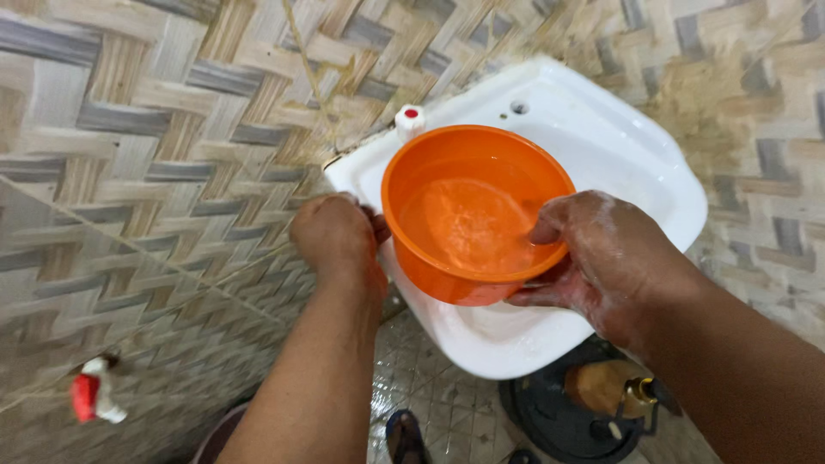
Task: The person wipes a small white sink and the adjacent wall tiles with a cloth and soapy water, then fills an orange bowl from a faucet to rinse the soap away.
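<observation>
Down at the bottom of the frame, my foot in a sandal (404,436) on the wet tiled floor (447,404), and a dark round stand with a brownish bottle (601,387) at lower right. Red-handled tap (90,397) low on the left wall.

Coming up: my right hand (601,258), soapy and wet, is clamped on the near rim of the orange plastic bowl (473,215), thumb hooked over the edge into the inside, fingers curled underneath. Firm pinch, not spread. My left hand (337,234) sits at the bowl's left side, closed into a loose fist against the wall of the bowl or just beside it; I cannot tell whether the fingers actually grip it.

The bowl is in the middle of the frame, held above the white basin (601,146), with soapy water pooled in it. To do this well, I reckon: keep the thumb pressed hard, that rim is slippery, keep the bowl over the basin so spills land inside.

Further up, the red-topped tap (410,120) at the basin's back edge, then woven-pattern wall tiles (172,129).
</observation>
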